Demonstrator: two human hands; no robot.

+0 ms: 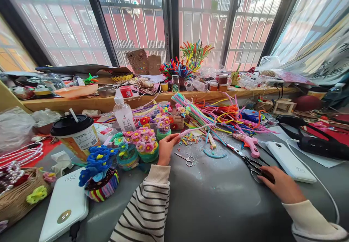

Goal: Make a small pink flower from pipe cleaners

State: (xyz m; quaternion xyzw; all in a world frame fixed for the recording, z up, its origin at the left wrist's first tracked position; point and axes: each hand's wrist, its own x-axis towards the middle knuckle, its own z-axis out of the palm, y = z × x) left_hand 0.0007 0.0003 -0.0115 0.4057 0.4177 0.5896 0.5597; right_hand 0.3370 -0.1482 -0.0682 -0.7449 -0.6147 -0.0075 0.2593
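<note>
Your left fingers (172, 137) pinch the pink pipe cleaner (195, 128) over the surface (207, 209) — keep it light so the fuzz doesn't flatten. Right fingers (269, 170) are on the black handles (251, 164) of the big scissors (242, 155), can't tell if gripped — I'd steer them clear of that glue gun (252, 147).

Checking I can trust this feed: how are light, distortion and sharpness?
Head view, light: the windows are bright and pale, and a soft sheen lies on the gray tabletop left of the right hand; head view, shape: wide-angle stretch slants the window frames; head view, sharpness: the small scissors read fairly crisp, fine print on the cup doesn't.
</note>
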